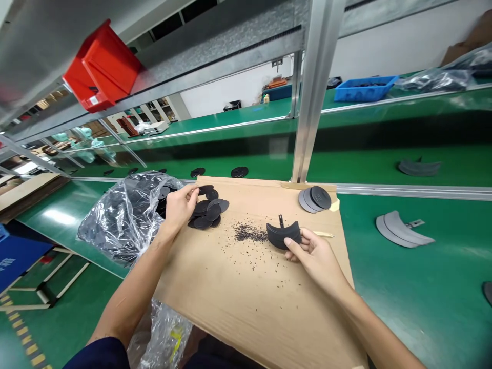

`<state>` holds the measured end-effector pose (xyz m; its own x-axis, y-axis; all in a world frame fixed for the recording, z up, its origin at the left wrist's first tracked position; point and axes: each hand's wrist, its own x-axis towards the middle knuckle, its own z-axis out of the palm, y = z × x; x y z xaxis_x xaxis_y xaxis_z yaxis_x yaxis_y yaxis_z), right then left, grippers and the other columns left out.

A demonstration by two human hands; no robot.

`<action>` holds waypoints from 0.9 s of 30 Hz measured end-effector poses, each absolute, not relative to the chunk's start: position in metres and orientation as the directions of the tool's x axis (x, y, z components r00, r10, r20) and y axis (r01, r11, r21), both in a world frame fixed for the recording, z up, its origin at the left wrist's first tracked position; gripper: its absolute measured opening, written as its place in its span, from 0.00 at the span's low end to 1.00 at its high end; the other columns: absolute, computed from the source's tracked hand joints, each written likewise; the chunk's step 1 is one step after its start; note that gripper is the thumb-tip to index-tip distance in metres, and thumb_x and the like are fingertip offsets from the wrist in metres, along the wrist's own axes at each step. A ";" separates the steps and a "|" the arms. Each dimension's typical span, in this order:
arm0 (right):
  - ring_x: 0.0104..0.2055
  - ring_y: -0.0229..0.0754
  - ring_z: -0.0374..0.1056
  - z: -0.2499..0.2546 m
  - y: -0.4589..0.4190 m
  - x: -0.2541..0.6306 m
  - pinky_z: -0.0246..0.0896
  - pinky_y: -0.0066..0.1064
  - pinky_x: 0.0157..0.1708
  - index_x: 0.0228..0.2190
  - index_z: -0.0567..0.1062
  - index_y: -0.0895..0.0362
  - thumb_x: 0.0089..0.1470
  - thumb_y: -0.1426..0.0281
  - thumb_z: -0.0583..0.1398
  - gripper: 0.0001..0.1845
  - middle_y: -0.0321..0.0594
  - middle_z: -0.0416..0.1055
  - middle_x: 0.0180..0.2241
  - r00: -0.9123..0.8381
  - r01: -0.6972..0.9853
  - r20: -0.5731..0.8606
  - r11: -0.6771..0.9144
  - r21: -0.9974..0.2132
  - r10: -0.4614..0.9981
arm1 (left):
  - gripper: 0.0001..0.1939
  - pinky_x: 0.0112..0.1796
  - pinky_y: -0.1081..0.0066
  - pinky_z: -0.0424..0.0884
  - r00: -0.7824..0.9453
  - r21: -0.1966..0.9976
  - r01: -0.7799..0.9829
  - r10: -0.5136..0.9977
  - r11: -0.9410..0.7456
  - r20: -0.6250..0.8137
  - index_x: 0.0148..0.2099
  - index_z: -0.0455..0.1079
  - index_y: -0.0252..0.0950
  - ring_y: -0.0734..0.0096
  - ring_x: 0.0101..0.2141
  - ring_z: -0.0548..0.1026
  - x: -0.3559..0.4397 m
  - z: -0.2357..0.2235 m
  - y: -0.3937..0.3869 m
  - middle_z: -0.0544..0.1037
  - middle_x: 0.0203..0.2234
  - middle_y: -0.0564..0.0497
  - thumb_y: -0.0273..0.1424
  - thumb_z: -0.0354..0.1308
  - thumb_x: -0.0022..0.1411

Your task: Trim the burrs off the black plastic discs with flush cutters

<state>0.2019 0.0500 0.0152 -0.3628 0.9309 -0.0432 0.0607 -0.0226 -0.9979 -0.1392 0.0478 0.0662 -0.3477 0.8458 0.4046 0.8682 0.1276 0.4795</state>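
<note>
My left hand (180,207) pinches the edge of a thin black disc (206,189) near the top left of the cardboard sheet (230,287). Just below it lies a loose pile of flat black discs (207,212). Over the sheet's right half, my right hand (309,251) is closed on a curved black plastic part (283,234) with a small metal prong standing up from it. Beneath that part, small dark bits (248,233) are scattered on the cardboard. A thin pale stick (325,234) lies behind my right fingers.
A clear plastic bag (123,215) with black discs sits left. Round parts (315,199) are stacked at the sheet's far right corner. A grey curved part (403,229) lies on the green belt. An aluminium post (317,87) rises behind; a red bin (102,66) hangs upper left.
</note>
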 end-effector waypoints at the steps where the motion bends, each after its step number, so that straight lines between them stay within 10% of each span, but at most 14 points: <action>1: 0.25 0.39 0.70 0.016 0.050 0.202 0.71 0.33 0.27 0.38 0.74 0.57 0.53 0.53 0.63 0.21 0.38 0.72 0.27 -0.371 0.067 -0.050 -0.027 -0.997 0.927 | 0.15 0.45 0.65 0.75 -0.313 0.560 0.828 0.850 0.025 0.425 0.45 0.75 0.36 0.60 0.38 0.81 -0.130 0.067 0.046 0.81 0.32 0.47 0.39 0.51 0.67; 5: 0.27 0.39 0.71 0.018 0.046 0.200 0.72 0.34 0.29 0.39 0.74 0.57 0.54 0.53 0.62 0.21 0.38 0.72 0.28 -0.432 0.086 -0.086 -0.053 -0.995 0.898 | 0.16 0.36 0.72 0.77 -0.198 0.823 0.481 0.877 -0.302 0.437 0.41 0.74 0.37 0.69 0.32 0.79 -0.078 0.054 0.038 0.80 0.35 0.48 0.44 0.55 0.66; 10: 0.28 0.39 0.69 0.016 0.039 0.199 0.69 0.33 0.29 0.33 0.74 0.56 0.55 0.54 0.62 0.17 0.37 0.72 0.28 -0.552 0.153 -0.125 -0.047 -0.987 0.824 | 0.14 0.33 0.76 0.75 -0.049 0.934 0.184 0.946 -0.307 0.321 0.50 0.66 0.40 0.74 0.31 0.77 -0.023 0.020 0.019 0.77 0.34 0.51 0.34 0.61 0.64; 16: 0.27 0.38 0.67 0.018 0.034 0.197 0.67 0.31 0.28 0.27 0.72 0.56 0.58 0.51 0.60 0.21 0.35 0.68 0.25 -0.615 0.208 -0.182 -0.065 -0.976 0.767 | 0.15 0.48 0.64 0.75 0.214 0.783 0.432 0.894 -0.448 0.393 0.56 0.71 0.39 0.64 0.47 0.77 -0.018 0.009 0.004 0.78 0.47 0.44 0.28 0.54 0.68; 27: 0.23 0.35 0.59 0.015 0.034 0.194 0.58 0.27 0.23 0.30 0.71 0.55 0.57 0.50 0.62 0.20 0.30 0.62 0.21 -0.627 0.225 -0.224 -0.102 -0.969 0.746 | 0.19 0.46 0.65 0.77 0.195 0.622 0.543 0.806 -0.564 0.560 0.60 0.69 0.40 0.66 0.46 0.77 -0.018 0.002 0.001 0.78 0.44 0.45 0.27 0.56 0.69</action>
